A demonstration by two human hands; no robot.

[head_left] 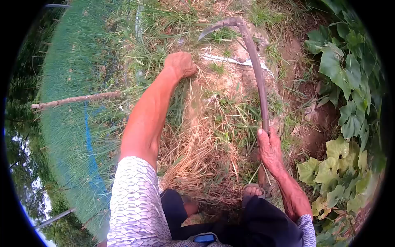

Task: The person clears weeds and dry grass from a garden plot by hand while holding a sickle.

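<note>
My left hand (180, 65) is closed in a fist low over the weedy ground, with a few thin grass stems showing at its fingers. In my right hand (270, 148) is the lower end of a long-handled sickle (256, 66). The sickle's wooden handle points forward, and its curved blade (216, 27) turns left, ahead of my left hand and apart from it. Between my arms lies a heap of dry, straw-coloured grass (193, 152), with green blades mixed in.
Green netting (70, 74) runs along the left, with a wooden stick (78, 100) and blue cord (89, 142) beside it. Broad-leaved plants (339, 74) line the right. A white strip (230, 60) lies on bare soil ahead. My foot (252, 190) is near the dry grass.
</note>
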